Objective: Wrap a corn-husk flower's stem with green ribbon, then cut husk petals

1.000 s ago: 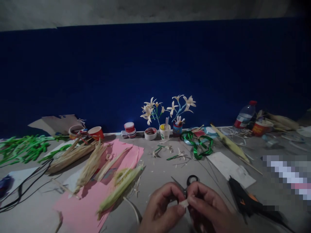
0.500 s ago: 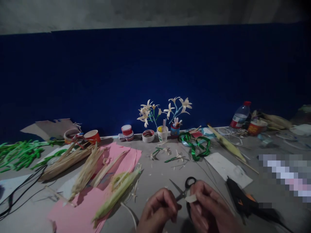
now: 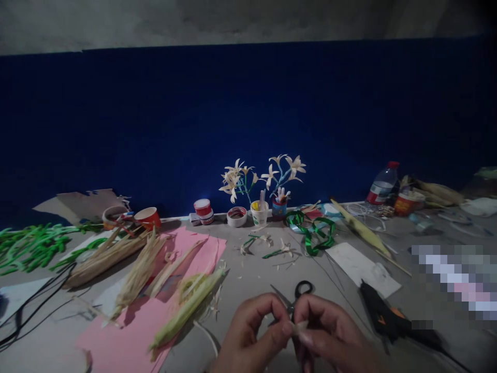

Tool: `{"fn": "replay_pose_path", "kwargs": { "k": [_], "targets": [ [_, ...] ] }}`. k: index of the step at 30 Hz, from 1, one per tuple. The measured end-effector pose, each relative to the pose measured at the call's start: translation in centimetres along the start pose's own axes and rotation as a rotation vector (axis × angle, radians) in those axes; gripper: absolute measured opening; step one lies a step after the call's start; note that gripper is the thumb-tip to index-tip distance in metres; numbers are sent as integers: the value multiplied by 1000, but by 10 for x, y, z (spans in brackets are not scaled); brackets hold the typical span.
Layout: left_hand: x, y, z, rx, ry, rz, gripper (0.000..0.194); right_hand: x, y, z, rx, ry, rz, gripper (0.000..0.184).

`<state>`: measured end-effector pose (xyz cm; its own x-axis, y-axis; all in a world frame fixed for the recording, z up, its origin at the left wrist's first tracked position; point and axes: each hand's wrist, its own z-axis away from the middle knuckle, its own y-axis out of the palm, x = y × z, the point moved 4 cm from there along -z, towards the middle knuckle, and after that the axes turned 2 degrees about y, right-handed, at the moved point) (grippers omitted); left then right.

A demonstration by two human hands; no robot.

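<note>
My left hand (image 3: pixel 258 329) and my right hand (image 3: pixel 328 329) meet at the bottom middle, fingertips touching. Between their thumbs and forefingers is a small cream-coloured piece of corn husk (image 3: pixel 300 327), mostly covered by the fingers. Black-handled scissors (image 3: pixel 304 288) show just behind the hands with blades apart; their lower part is hidden, and I cannot tell whether any finger holds them. Beyond them lie two small husk flowers, one on a green stem (image 3: pixel 274 254). A green-yellow husk bundle (image 3: pixel 186 313) lies to the left of my left hand.
Pink paper (image 3: pixel 116 336) carries dried husks (image 3: pixel 135 282) at left. Green pipe cleaners (image 3: pixel 34 246) lie farther left. A black glue gun (image 3: pixel 392 316) is at right, near white card (image 3: pixel 365 267) and green ribbon (image 3: pixel 318 235). Husk flowers (image 3: pixel 281 171) stand by cups against the blue wall.
My left hand has moved right and up to the husk piece, and its fingertips now pinch it along with my right hand. The view has shifted very slightly.
</note>
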<state>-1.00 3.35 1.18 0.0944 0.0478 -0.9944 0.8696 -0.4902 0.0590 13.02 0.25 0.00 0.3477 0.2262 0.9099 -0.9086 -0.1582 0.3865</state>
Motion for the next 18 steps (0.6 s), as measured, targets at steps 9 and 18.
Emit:
{"fn": "replay_pose_path", "kwargs": {
  "k": [9,18],
  "targets": [
    [13,3,-2,125,-26,293,32,-7,-6,-6,46,55,-147,16],
    [20,0,-2,109,-52,444,31,3,-9,-6,32,12,-2,17]
  ]
}}
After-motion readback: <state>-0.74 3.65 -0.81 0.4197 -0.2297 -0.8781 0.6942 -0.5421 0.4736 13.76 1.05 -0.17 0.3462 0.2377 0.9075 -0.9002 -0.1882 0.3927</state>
